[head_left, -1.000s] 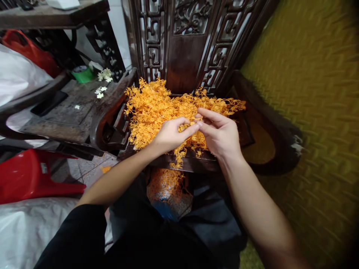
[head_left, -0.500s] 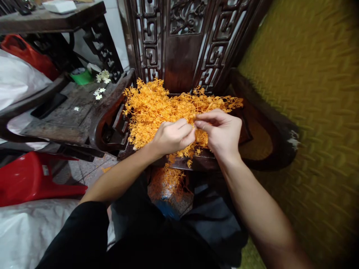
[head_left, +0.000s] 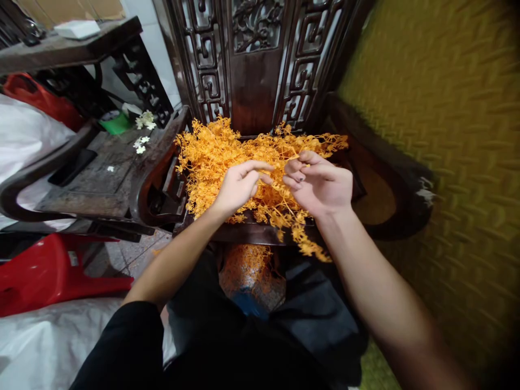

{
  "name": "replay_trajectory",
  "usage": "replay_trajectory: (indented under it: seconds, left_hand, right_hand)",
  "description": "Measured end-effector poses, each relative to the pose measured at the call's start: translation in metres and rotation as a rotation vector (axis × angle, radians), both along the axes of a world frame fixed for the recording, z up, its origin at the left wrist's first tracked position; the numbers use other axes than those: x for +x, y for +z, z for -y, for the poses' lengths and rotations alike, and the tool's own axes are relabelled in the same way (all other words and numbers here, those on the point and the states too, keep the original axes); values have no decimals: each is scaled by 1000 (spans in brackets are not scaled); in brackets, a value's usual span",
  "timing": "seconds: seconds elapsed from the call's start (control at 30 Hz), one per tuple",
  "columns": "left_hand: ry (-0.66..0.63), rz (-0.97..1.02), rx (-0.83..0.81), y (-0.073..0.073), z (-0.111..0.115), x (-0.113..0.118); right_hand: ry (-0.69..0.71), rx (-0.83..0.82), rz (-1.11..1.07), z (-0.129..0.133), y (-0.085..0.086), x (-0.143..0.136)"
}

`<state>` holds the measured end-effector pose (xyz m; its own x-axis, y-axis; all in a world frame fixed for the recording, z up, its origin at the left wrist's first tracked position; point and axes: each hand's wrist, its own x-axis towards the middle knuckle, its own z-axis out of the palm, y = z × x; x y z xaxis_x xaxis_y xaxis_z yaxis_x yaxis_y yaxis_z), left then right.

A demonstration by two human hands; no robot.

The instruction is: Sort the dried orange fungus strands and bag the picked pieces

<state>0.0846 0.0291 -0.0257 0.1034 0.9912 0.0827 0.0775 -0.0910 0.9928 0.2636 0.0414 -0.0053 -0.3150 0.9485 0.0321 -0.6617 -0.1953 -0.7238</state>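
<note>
A heap of orange branching sprigs (head_left: 211,157) covers the seat of a dark carved wooden chair (head_left: 254,92). Over the middle of the heap is my left hand (head_left: 241,184), its fingers apart and pointing right, with nothing visible held in it. My right hand (head_left: 319,181) is just to the right, palm partly turned up and fingers curled, the thumb and a fingertip near a thin orange stem. Whether the fingers grip that stem is too small to tell. One orange sprig (head_left: 303,235) hangs over the seat's front edge below my right hand.
At the left, a wooden side seat (head_left: 93,187) bears green tape (head_left: 116,123), white flowers (head_left: 141,144) and a dark flat object (head_left: 73,167). A red plastic stool (head_left: 40,271) and white sacks (head_left: 36,341) lie lower left. A yellow-green textured surface (head_left: 455,135) fills the right.
My hands have moved apart, and the left fingers have spread from a closed shape. The right hand has turned palm up. An orange sprig now hangs lower over the front edge.
</note>
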Motion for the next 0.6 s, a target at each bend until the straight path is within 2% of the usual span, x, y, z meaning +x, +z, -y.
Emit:
replay_trajectory:
  seconds: [0.07,0.23,0.43,0.53,0.6]
  left_hand:
    - [-39,-63,-26,0,1,3]
    - [-126,-293,94,4,5,3]
    - [-286,-420,89,10,11,3]
    - [-319,-468,85,18,18,6]
    - [-340,-454,78,28,26,9]
  right_hand:
    - [-16,16,-3,-1,2,-4]
    - [-113,137,110,-5,2,-9]
    - [-254,269,290,5,-6,-20]
    - [-317,257,322,4,-11,-28]
    - [-380,238,345,-7,-15,-27]
